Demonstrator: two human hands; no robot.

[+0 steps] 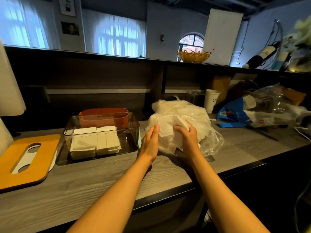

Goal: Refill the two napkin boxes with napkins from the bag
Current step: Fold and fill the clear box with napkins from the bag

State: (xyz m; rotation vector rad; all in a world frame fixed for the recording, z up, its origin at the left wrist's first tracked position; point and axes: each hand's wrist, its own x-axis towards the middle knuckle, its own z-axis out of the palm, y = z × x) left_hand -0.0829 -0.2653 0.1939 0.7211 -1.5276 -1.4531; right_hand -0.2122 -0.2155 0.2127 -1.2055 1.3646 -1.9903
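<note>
Gripping napkins [170,126]: right hand [187,137] | left hand [150,142] flat against bag [198,118]

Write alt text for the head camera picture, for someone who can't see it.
Two bare hands, left hand and right hand, pull white napkins from a clear plastic bag on a grey counter. Left of it stands a clear napkin box, partly filled, with an orange box behind.

Two bare arms are reaching up from the bottom of the frame toward the middle. The left hand [150,142] is lying flat with straight fingers. The right hand [186,134] is curling its fingers, pinching.
</note>
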